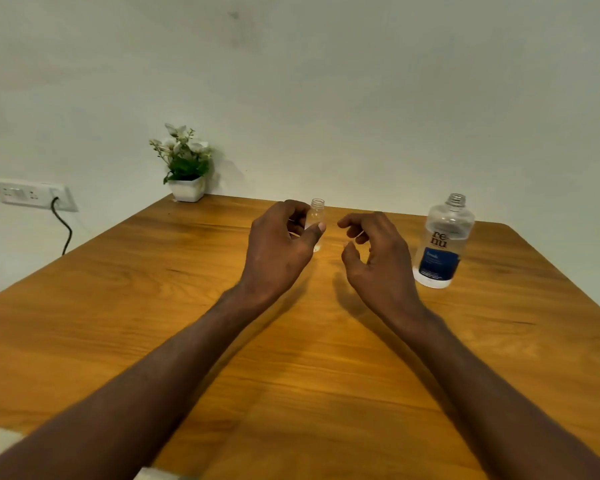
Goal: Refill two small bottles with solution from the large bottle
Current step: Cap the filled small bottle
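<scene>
While the left hand [281, 244] curls its fingers and thumb around a small bottle [316, 216] standing upright near the middle of the wooden table [153, 306], the right hand [374, 258] hovers just beside it with fingers loosely bent and nothing in them. That little bottle seems light and thin-walled, the sort that tips at a nudge, so a hold low around the body, as it has now, looks the sensible one while pouring goes on. It is clear plastic with a threaded neck, uncapped, and looks empty, though the hand covers much of it and I cannot be sure. Only one small bottle is in sight. The large bottle [442, 240] stands upright to the right, apart from both hands, its cap off too; clear, partly filled, with a dark blue label. It would be heavier and smooth-sided, best grasped around the middle, and poured slowly into so narrow a mouth
</scene>
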Demonstrator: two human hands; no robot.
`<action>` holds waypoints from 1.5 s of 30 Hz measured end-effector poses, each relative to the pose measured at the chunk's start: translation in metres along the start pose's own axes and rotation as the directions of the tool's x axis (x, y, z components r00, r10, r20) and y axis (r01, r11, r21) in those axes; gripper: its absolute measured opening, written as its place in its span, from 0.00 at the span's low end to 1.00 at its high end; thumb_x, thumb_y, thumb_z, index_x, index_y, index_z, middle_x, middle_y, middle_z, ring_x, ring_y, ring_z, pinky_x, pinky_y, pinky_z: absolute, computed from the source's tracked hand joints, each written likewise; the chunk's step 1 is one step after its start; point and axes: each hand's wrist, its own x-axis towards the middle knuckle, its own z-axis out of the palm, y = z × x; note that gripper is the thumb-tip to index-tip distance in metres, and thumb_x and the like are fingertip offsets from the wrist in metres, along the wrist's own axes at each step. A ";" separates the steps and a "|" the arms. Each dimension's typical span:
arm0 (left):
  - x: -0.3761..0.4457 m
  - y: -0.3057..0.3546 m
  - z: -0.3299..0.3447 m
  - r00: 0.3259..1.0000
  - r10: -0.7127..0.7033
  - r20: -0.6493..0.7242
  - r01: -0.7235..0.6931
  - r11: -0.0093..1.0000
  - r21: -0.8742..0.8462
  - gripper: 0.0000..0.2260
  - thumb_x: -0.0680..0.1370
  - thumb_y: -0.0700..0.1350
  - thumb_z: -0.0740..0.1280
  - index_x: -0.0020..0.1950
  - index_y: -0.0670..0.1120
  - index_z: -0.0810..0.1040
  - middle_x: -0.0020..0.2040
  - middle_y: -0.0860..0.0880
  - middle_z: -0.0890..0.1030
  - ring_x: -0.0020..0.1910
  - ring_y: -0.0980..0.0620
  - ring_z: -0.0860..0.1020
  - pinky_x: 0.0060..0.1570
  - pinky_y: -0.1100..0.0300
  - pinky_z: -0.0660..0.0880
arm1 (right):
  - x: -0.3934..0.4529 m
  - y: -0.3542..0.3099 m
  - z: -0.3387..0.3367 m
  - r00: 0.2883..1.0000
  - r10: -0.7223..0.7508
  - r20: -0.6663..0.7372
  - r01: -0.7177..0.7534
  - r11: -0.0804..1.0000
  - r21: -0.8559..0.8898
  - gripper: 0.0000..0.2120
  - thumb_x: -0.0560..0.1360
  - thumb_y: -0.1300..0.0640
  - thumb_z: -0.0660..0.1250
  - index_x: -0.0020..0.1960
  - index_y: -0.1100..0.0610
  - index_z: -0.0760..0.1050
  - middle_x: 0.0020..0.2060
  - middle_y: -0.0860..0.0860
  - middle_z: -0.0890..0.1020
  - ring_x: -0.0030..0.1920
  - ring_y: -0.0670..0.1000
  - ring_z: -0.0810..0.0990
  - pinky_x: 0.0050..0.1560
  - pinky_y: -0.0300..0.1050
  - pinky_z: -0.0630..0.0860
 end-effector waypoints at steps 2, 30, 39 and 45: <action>-0.005 -0.008 -0.012 1.000 -0.003 0.001 0.003 1.000 0.008 0.14 0.79 0.48 0.74 0.61 0.44 0.82 0.52 0.50 0.84 0.49 0.54 0.82 0.48 0.59 0.80 | -0.005 -0.004 0.008 0.997 0.036 0.069 -0.038 0.999 0.024 0.13 0.80 0.58 0.71 0.64 0.53 0.79 0.56 0.48 0.80 0.54 0.46 0.79 0.47 0.38 0.75; -0.022 -0.083 -0.088 0.972 -0.209 -0.108 0.215 0.976 0.040 0.08 0.78 0.49 0.74 0.55 0.49 0.82 0.45 0.55 0.82 0.45 0.58 0.80 0.44 0.62 0.78 | 0.028 -0.064 0.108 0.911 0.249 0.330 -0.148 0.942 -0.300 0.11 0.77 0.50 0.73 0.59 0.49 0.85 0.55 0.49 0.86 0.54 0.52 0.82 0.51 0.46 0.79; -0.021 -0.080 -0.080 0.979 -0.194 -0.059 0.196 0.980 0.024 0.08 0.77 0.48 0.75 0.55 0.49 0.83 0.46 0.55 0.83 0.46 0.59 0.80 0.42 0.70 0.75 | 0.035 -0.052 0.075 0.899 0.431 0.076 -0.394 0.722 0.569 0.10 0.72 0.65 0.79 0.52 0.58 0.84 0.48 0.52 0.87 0.47 0.46 0.86 0.49 0.43 0.83; -0.021 -0.078 -0.078 0.984 -0.179 -0.025 0.180 0.982 0.054 0.11 0.78 0.50 0.74 0.58 0.48 0.83 0.49 0.54 0.84 0.48 0.57 0.81 0.46 0.65 0.77 | 0.033 -0.055 0.079 0.915 0.381 0.129 -0.372 0.678 0.634 0.12 0.77 0.63 0.75 0.60 0.57 0.84 0.53 0.52 0.86 0.50 0.47 0.87 0.51 0.45 0.85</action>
